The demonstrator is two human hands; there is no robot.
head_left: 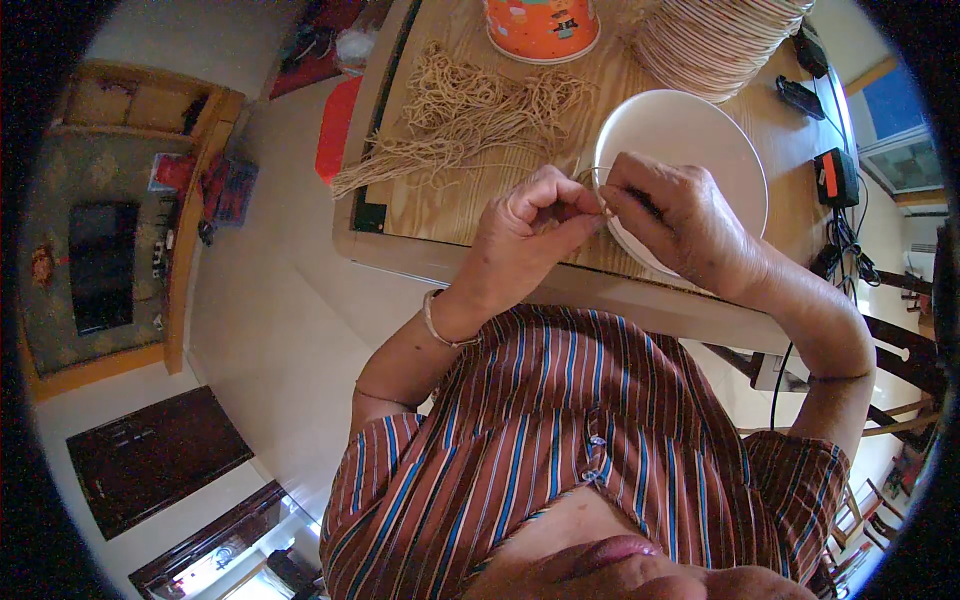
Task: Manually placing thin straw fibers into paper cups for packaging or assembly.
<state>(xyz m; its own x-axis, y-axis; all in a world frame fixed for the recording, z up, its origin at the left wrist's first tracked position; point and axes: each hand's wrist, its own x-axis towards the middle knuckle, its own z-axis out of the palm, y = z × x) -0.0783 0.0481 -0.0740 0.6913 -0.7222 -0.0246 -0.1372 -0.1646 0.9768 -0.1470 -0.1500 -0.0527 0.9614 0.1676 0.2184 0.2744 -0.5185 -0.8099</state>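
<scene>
My left hand (pixel 535 220) is closed, with thumb and fingertips pinched together at the near left rim of a white round tub (pixel 700 135). Against it, my right hand (pixel 685 215) reaches over the same rim, its fingers also pinched. Between the fingertips runs a thin beige cord (pixel 604 169), partly hidden by the fingers. The tub rests on the table with its open mouth toward me. A loose heap of beige cords (pixel 465 115) lies beyond my left hand, the ends trailing to the table's left edge.
The wooden table (pixel 420 205) carries an orange printed tub (pixel 545 30) and a tall stack of nested tubs (pixel 720 40) at the back. Black adapters (pixel 838 178) and tangled cables (pixel 848 252) lie along the right edge. A red stool (pixel 337 130) stands left of the table.
</scene>
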